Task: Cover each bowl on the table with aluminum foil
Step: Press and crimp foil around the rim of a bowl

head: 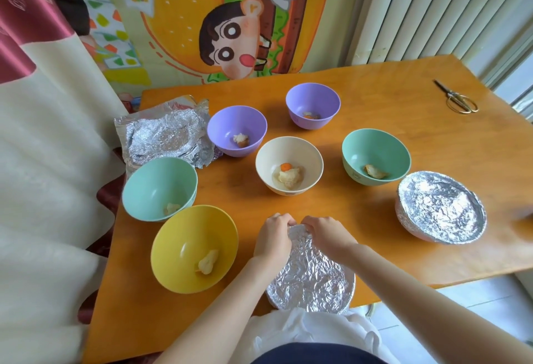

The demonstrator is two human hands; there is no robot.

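Note:
A foil-covered bowl stands at the table's near edge. My left hand and my right hand both grip the foil at its far rim, fingers curled over the edge. A second foil-covered bowl sits at the right. Open bowls holding bits of food stand around: a yellow bowl, a green bowl, a purple bowl, another purple bowl, a cream bowl and a green bowl. Crumpled foil sheets lie at the far left.
The orange wooden table carries gold scissors at the far right. A curtain hangs against the table's left side. A cartoon wall hanging and a radiator stand behind. The table's near edge is right at my body.

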